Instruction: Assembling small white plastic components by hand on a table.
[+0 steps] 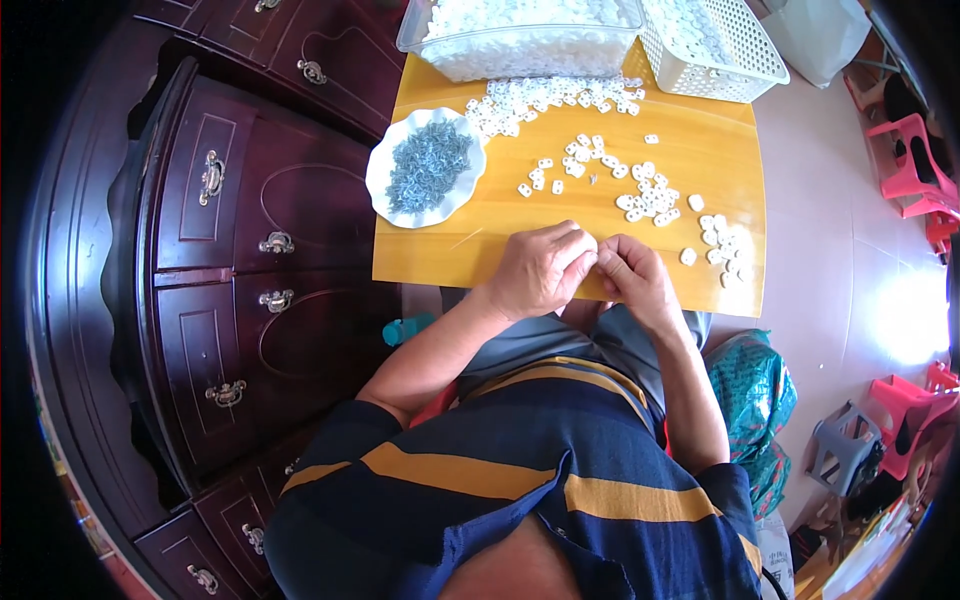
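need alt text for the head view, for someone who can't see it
A person's left hand and right hand meet fingertip to fingertip at the near edge of a small yellow wooden table, whatever they pinch being hidden. Small white plastic pieces lie scattered beyond them, beside a white scalloped plate of small grey metal parts.

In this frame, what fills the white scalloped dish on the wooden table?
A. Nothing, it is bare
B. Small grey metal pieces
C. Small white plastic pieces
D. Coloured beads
B: the white scalloped dish at the table's left side holds a heap of small grey metal pieces, while the small white pieces lie loose on the tabletop beyond the left hand and right hand.
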Demonstrator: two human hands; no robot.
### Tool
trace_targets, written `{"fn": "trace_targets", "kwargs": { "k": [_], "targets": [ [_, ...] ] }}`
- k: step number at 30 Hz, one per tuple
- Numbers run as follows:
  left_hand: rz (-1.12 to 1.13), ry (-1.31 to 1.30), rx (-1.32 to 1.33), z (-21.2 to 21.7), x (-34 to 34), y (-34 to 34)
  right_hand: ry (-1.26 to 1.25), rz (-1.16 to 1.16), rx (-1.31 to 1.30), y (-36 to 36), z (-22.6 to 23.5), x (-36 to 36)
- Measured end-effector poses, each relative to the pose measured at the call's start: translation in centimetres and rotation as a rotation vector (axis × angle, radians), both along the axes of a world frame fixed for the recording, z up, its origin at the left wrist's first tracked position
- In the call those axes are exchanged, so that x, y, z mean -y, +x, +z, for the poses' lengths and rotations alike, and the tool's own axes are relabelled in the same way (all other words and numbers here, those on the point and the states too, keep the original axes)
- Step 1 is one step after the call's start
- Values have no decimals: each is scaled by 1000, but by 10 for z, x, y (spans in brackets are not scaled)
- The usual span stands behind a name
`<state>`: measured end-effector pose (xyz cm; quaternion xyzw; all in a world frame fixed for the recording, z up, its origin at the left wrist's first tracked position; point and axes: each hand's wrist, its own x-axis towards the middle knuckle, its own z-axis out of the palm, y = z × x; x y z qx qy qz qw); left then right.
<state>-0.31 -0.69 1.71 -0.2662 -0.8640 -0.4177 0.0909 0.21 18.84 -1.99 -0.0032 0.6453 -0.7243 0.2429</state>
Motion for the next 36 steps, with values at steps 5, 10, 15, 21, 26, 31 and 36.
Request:
{"fn": "trace_targets", "kwargs": {
  "k": [5,10,15,21,26,31,36],
  "targets": [
    [39,81,65,-5,-2,2,31,-39,-64,4,-1,3],
    [68,65,-12,-10,-1,6,-52,-4,81,1,6,2],
    [0,77,-35,-7,-1,4,-125,-19,196,1,11,-4],
    [-12,36,-56,-8,1,2,-122,-36,182,1,11,-2],
    [30,134,88,-3,0,2,-93,-47,31,1,9,4],
    [86,300,285,-10,0,5,-15,-109,-48,6,4,11],
    [100,470,654,-26,6,2,226,-167,-309,7,13,20]
  ]
}}
